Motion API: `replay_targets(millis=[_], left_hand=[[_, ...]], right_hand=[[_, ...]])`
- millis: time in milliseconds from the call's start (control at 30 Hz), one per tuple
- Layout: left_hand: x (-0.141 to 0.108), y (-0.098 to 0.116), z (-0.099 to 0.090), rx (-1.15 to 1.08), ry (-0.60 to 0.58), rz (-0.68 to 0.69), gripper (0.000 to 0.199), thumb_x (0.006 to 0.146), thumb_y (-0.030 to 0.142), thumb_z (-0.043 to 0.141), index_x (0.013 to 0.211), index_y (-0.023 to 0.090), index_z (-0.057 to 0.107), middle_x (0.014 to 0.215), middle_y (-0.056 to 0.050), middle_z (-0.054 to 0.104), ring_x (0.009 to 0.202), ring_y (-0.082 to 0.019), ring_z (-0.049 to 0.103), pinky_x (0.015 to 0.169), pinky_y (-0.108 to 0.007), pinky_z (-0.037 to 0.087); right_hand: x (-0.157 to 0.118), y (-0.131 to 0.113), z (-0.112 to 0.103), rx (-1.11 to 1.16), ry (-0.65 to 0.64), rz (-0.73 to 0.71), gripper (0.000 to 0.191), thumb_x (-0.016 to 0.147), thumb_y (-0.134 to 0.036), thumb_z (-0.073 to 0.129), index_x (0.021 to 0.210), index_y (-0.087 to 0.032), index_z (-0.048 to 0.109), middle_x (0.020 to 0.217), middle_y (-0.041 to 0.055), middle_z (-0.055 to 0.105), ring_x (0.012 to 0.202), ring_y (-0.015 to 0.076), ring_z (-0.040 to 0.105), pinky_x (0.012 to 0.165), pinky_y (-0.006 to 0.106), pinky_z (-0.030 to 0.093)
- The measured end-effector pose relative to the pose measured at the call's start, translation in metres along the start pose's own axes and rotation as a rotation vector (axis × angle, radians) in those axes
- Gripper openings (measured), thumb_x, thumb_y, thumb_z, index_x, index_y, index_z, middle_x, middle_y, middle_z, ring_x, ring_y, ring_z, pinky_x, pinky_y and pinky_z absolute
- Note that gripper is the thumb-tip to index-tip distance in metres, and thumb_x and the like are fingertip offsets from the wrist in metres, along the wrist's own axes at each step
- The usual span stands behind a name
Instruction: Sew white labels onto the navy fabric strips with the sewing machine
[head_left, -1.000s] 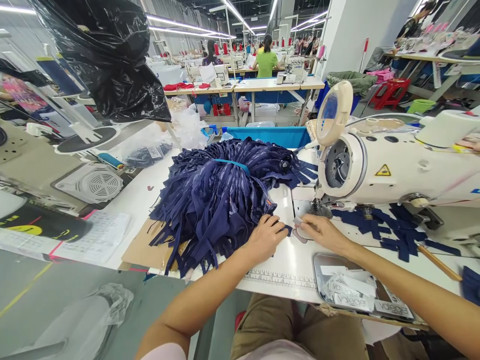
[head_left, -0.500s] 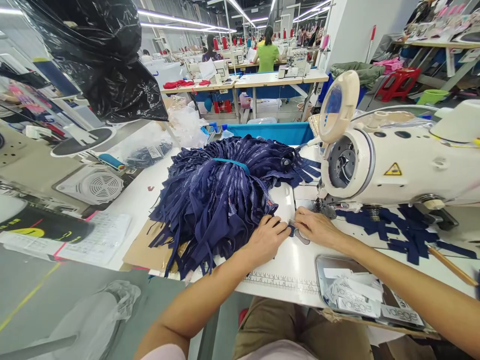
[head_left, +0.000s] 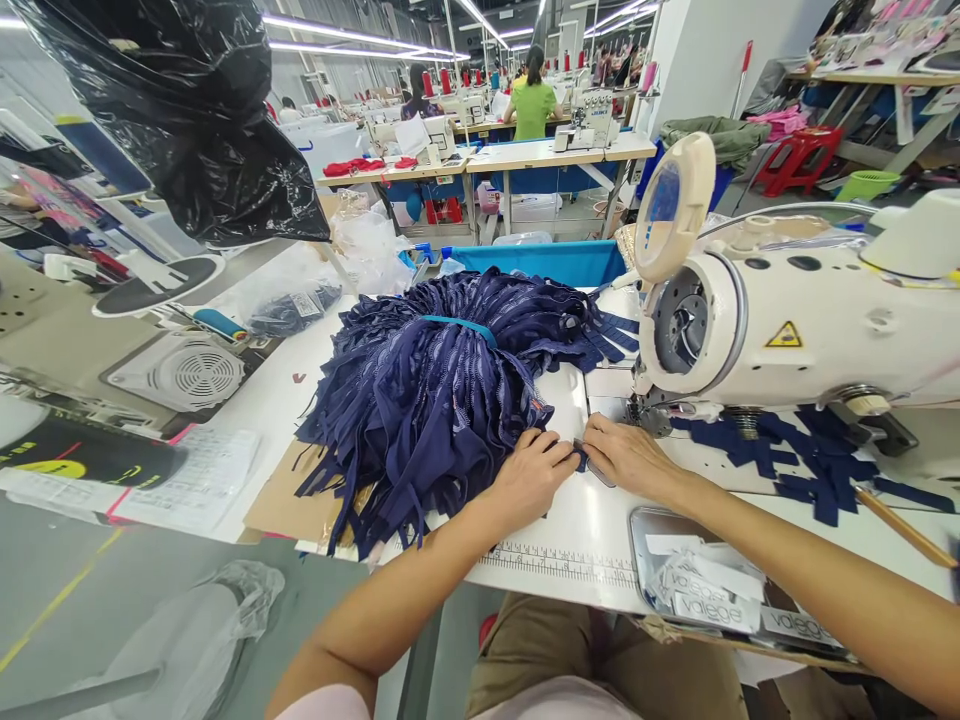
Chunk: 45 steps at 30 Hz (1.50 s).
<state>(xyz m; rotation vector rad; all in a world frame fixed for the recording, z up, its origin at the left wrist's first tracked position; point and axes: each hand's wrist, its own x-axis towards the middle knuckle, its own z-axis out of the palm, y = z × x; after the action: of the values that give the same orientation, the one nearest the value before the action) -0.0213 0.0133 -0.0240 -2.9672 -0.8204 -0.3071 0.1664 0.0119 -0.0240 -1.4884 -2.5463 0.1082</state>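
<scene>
A large bundle of navy fabric strips [head_left: 420, 400], tied with a teal band [head_left: 461, 325], lies on the white table. At its lower right edge my left hand [head_left: 535, 472] is closed on a small navy fabric end [head_left: 580, 456]. My right hand [head_left: 626, 455] meets it from the other side, fingers pinched at the same fabric end. A small metal tool [head_left: 601, 478], partly hidden, lies under the right hand's fingers. Just beyond the right hand is the presser foot [head_left: 637, 410] of the sewing machine [head_left: 810, 310].
A metal tray [head_left: 643, 560] of printed labels stands at the front edge. Navy strips [head_left: 817, 460] and a wooden stick [head_left: 904, 528] lie right. A black plastic bag [head_left: 202, 120] hangs upper left. Another machine [head_left: 180, 375] stands left. A person in green [head_left: 532, 108] sits farther back.
Both hands stay close together at the fabric end. The right hand has shifted slightly left, and its fingers now cover more of the metal tool.
</scene>
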Motion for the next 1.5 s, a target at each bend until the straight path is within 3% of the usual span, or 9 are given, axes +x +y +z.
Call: replay_targets(millis=[167,333,533,1200,1333,1500], left_hand=[[0.001,0.001,-0.003,0.015,-0.042,0.001,0.026,0.083,0.008,0.040,0.107,0.014,0.050,0.103,-0.006,0.055,0.097,-0.018,0.046,0.087,-0.036,0.031],[0.001,0.003,-0.004,0.021,-0.045,-0.005,0.026,0.084,0.008,0.039,0.108,0.013,0.049,0.103,-0.007,0.056,0.098,-0.019,0.046,0.086,-0.037,0.031],[0.000,0.002,-0.004,0.018,-0.021,0.007,0.025,0.084,0.008,0.039,0.106,0.014,0.050,0.100,-0.005,0.056,0.096,-0.018,0.046,0.085,-0.035,0.032],[-0.001,0.002,0.001,0.026,0.021,0.013,0.023,0.083,0.009,0.042,0.103,0.015,0.052,0.099,-0.004,0.056,0.093,-0.019,0.046,0.080,-0.035,0.033],[-0.001,0.004,-0.003,0.046,0.014,-0.007,0.026,0.083,0.009,0.042,0.106,0.016,0.051,0.100,-0.005,0.055,0.093,-0.020,0.046,0.079,-0.036,0.034],[0.003,0.003,-0.010,0.007,-0.026,-0.002,0.027,0.079,0.005,0.044,0.103,0.014,0.055,0.097,-0.008,0.055,0.090,-0.020,0.047,0.076,-0.033,0.036]], right_hand=[[-0.004,0.002,-0.001,0.020,0.001,-0.065,0.024,0.086,-0.017,0.034,0.071,-0.016,0.053,0.077,0.0036,0.049,0.058,0.0115,0.045,0.049,0.024,0.029],[-0.004,0.006,-0.010,0.093,-0.091,-0.083,0.023,0.084,-0.015,0.036,0.068,-0.016,0.052,0.077,0.0035,0.048,0.059,0.0109,0.045,0.052,0.024,0.033],[-0.001,0.009,-0.014,0.154,-0.148,-0.021,0.024,0.085,-0.014,0.035,0.065,-0.017,0.049,0.073,0.0023,0.048,0.062,0.0112,0.048,0.057,0.023,0.036],[0.005,-0.003,-0.016,0.021,-0.220,0.038,0.022,0.086,-0.019,0.037,0.072,-0.018,0.054,0.083,0.0039,0.052,0.061,0.0117,0.050,0.050,0.024,0.027],[-0.015,0.010,-0.020,0.063,-0.195,0.047,0.026,0.086,-0.019,0.036,0.065,-0.019,0.051,0.075,0.0021,0.052,0.061,0.0119,0.050,0.053,0.024,0.031],[-0.072,0.048,-0.017,0.033,0.045,0.273,0.029,0.087,-0.029,0.036,0.064,-0.020,0.051,0.071,0.0023,0.053,0.061,0.0142,0.053,0.056,0.025,0.035]])
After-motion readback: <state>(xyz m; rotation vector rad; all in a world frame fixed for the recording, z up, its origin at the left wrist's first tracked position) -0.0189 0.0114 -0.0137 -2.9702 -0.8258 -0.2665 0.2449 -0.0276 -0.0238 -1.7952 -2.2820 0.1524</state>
